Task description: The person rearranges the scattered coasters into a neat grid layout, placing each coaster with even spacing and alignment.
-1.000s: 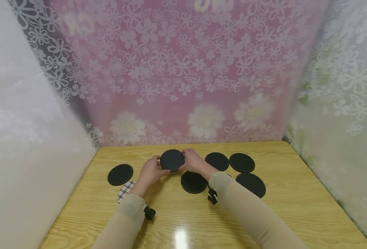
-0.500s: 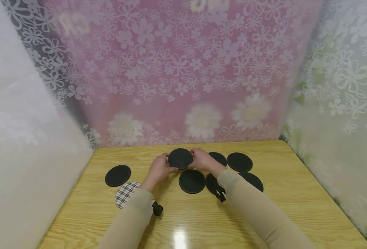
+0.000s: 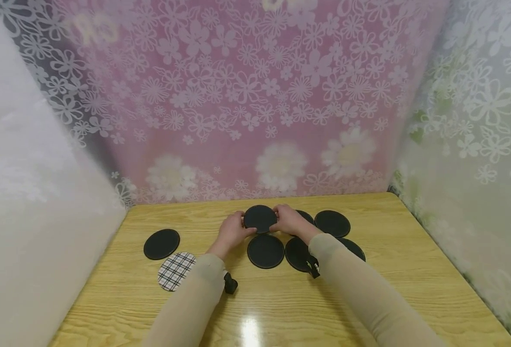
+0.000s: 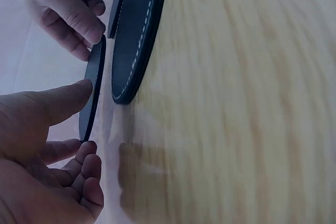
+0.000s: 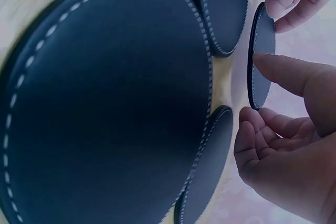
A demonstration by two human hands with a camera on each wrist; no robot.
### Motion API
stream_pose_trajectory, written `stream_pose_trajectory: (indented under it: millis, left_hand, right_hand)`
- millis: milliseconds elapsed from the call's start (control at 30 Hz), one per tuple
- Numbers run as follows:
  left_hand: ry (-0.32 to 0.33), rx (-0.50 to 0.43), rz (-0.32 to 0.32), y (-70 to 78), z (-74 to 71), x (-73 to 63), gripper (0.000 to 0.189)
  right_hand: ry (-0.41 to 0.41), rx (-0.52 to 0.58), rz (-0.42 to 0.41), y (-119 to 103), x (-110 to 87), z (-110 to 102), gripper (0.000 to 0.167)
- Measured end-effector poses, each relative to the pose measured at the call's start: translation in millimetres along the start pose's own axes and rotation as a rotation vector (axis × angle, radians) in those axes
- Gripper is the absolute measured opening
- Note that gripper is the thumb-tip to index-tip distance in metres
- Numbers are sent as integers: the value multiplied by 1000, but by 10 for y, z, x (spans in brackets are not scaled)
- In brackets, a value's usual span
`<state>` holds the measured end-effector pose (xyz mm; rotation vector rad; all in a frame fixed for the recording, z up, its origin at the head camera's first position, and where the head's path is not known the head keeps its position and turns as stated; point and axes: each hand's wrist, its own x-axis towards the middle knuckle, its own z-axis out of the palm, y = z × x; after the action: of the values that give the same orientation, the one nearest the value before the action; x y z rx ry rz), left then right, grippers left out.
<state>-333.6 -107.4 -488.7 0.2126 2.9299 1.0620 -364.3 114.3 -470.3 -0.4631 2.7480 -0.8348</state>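
Observation:
Between both hands is a round black coaster [image 3: 260, 219] with pale edge stitching. My left hand [image 3: 232, 230] pinches its left edge between thumb and fingers, while the right hand [image 3: 291, 220] grips the opposite edge. In the left wrist view this coaster [image 4: 93, 90] appears edge-on; whether it touches the table I cannot tell. Just in front of it lies another black coaster [image 3: 266, 251], with one more black coaster [image 3: 297, 254] to its right, partly under the right wrist. Behind the right hand, a further coaster [image 3: 306, 215] is mostly hidden.
On the right lie two more black coasters, a back one [image 3: 332, 223] and a front one [image 3: 354, 248] partly covered by the sleeve. At left rest a black coaster [image 3: 162, 244] and a plaid coaster [image 3: 176, 271]. A floral curtain [image 3: 281, 120] hangs behind the wooden table [image 3: 255, 299].
Both hands have carried the held coaster to the right, to just behind the front black coaster. The plaid coaster, partly covered by the left arm before, shows more now.

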Motion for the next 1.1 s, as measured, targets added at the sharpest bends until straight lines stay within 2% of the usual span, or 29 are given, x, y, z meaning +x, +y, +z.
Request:
stream_pose_trajectory:
  millis: [233, 600, 1100]
  left_hand:
    - [-36, -1, -6, 23, 78, 62, 63]
    - [-26, 54, -5, 51, 116, 87, 59]
    - [-59, 103, -12, 18, 111, 52, 64]
  right_hand:
    - [7, -10, 36, 87, 34, 32, 62]
    - [23, -9, 80, 106, 30, 39, 60]
    - [9, -33, 97, 108, -4, 30, 59]
